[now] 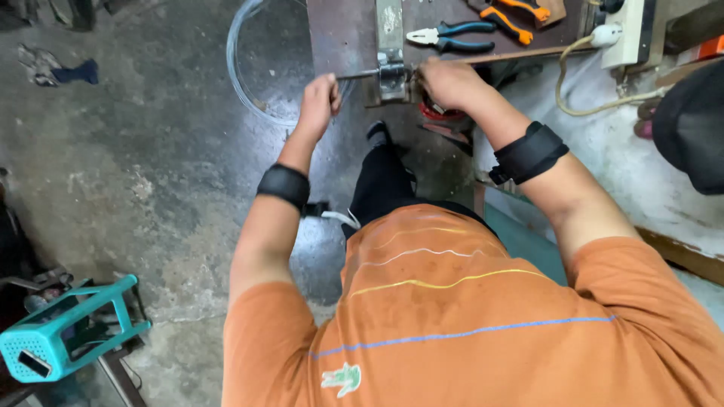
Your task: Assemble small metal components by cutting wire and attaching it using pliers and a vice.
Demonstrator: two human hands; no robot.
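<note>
The left hand [319, 104] was closed in a fist around the end of a thin metal rod [357, 74], which ran level from that fist to a small metal vise [391, 75] at the near edge of the tabletop [339, 34]. The right hand [448, 81] was curled down over the other side of the vise, its fingers folded under; whether it gripped a handle, the rod's far end or some part beneath could not be told. To do this work well, the rod likely wanted to be kept level and square to the vise, with the fist pulling steadily rather than jerking, and the right hand bracing firmly so nothing twisted. Blue-handled pliers [450, 36] and orange-handled pliers [513, 16] lay farther back on the tabletop, well apart from both hands. A clear hoop [235, 68] lay on the concrete floor, and a teal stool [64, 335] lay tipped over. The vise's clamping faces were hidden, and something red [436, 113] below the right hand was too covered to identify.
</note>
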